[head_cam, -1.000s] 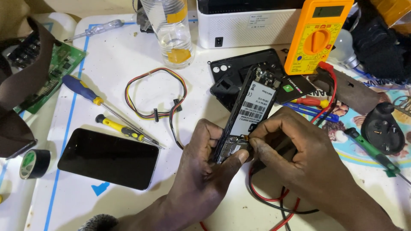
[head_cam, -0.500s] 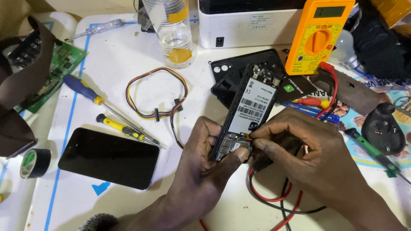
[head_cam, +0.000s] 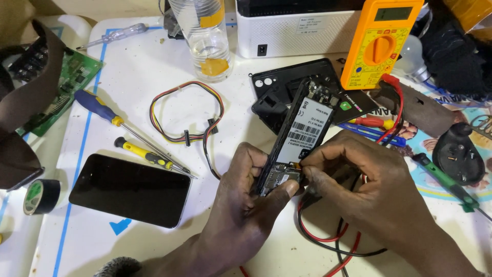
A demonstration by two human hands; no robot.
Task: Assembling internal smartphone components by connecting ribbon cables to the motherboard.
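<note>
The opened phone (head_cam: 300, 141) lies tilted near the middle of the table, its lower end pinched between the thumb and fingers of the left hand (head_cam: 246, 205), while the right hand (head_cam: 359, 179) closes its fingertips on a small part at the phone's bottom edge. Working there well likely calls for a steady left grip and light, small fingertip pressure. Behind stands a yellow multimeter (head_cam: 379, 43); red and black leads (head_cam: 328, 241) loop under the right hand, and a black screen (head_cam: 130, 190) lies to the left beside two screwdrivers (head_cam: 148, 156).
</note>
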